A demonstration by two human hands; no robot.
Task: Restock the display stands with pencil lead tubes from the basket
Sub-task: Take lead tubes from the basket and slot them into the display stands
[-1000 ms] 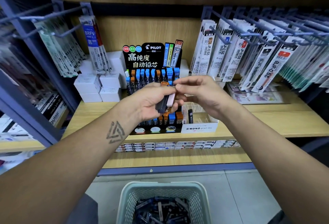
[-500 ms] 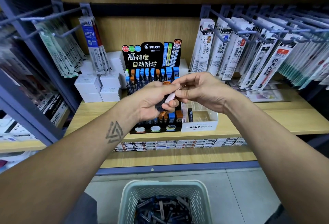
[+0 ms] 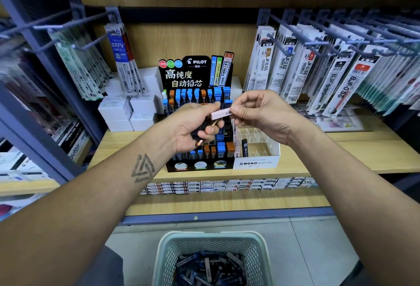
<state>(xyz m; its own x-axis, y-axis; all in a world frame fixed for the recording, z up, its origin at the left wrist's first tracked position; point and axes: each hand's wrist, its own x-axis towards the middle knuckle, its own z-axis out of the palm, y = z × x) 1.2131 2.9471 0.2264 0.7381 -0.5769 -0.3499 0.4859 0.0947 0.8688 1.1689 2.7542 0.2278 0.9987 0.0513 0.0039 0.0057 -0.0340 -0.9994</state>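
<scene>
My left hand [image 3: 191, 127] grips a small bunch of dark lead tubes [image 3: 200, 141] with orange caps, in front of the black Pilot display stand [image 3: 188, 74]. My right hand [image 3: 256, 109] pinches one pale pink lead tube [image 3: 219, 113] by its right end and holds it level, just above the left hand's bunch. To the right of the black stand sits the white Mono stand [image 3: 255, 163] with clear dividers and one dark tube in it. The pale green basket [image 3: 212, 239] with several dark tubes stands on the floor below.
White boxes [image 3: 123, 113] are stacked left of the Pilot stand on the wooden shelf [image 3: 341, 156]. Refill packs hang on hooks at the left [image 3: 120, 58] and right [image 3: 336, 76]. Small boxes line the lower shelf [image 3: 227, 184].
My right hand has drawn the pink tube up and to the right, out of the bunch in my left hand, and turned it level. The left hand stayed in place.
</scene>
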